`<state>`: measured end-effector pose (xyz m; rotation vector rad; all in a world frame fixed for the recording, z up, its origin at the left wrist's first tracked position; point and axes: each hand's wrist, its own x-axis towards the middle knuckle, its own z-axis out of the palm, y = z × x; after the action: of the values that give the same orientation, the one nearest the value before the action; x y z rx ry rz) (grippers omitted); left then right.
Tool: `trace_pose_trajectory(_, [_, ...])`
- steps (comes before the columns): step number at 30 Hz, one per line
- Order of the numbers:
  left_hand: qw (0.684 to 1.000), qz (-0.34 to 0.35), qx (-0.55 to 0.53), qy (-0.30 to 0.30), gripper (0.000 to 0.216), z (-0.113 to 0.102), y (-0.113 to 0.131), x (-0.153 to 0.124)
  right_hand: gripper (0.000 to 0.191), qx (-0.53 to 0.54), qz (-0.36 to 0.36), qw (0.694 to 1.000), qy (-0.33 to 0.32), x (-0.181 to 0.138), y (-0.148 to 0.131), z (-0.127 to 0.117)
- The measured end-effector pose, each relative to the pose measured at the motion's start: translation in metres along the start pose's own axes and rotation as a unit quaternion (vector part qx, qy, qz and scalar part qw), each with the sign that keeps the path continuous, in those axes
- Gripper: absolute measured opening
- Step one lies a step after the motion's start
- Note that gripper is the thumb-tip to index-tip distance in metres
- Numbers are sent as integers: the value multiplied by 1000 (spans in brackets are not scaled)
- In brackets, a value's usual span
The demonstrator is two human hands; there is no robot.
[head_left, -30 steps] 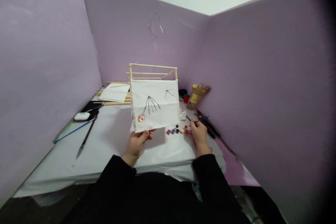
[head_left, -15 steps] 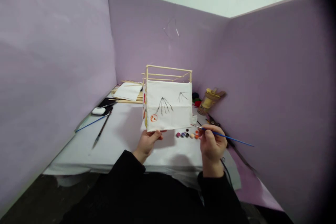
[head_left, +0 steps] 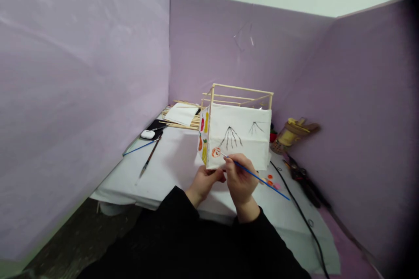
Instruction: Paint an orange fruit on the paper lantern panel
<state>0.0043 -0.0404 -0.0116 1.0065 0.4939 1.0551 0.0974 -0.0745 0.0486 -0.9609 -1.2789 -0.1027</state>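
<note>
the right hand (head_left: 241,178) is closed in a pen-like grip around a thin blue brush (head_left: 262,178), whose tip points left at a small orange circle (head_left: 216,152) (whether it actually touches is too fine to tell). just left of it, the left hand (head_left: 203,183) pinches the bottom edge of a paper-sided box (head_left: 250,152), holding it over the near middle of the white-covered table (head_left: 163,196). the box's near face bears the circle and two dark fans of lines; its left face shows red, yellow and orange painted shapes. bare wooden rods frame its top. to the right of the right hand sit small paint pots (head_left: 270,177), partly hidden, then a black cable (head_left: 304,218). farther right leans a yellow container (head_left: 288,135). on the left lie a dark brush (head_left: 150,154), another blue brush (head_left: 140,148) and a white case (head_left: 148,134); beyond, a paper sheet (head_left: 181,113) rests on sticks (head_left: 176,125).
</note>
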Motion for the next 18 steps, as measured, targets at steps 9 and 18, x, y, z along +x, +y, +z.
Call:
trace_pose_trajectory(9, [1000, -3, -6, 6, 33, 2, 4, -1, 2, -20, 2, 1000, 11, -1, 6, 3])
trace_pose_trajectory(18, [1000, -4, -17, 12, 33, 6, 9, -3, 4, -24, -11, 1000, -6, 1, 2, 6])
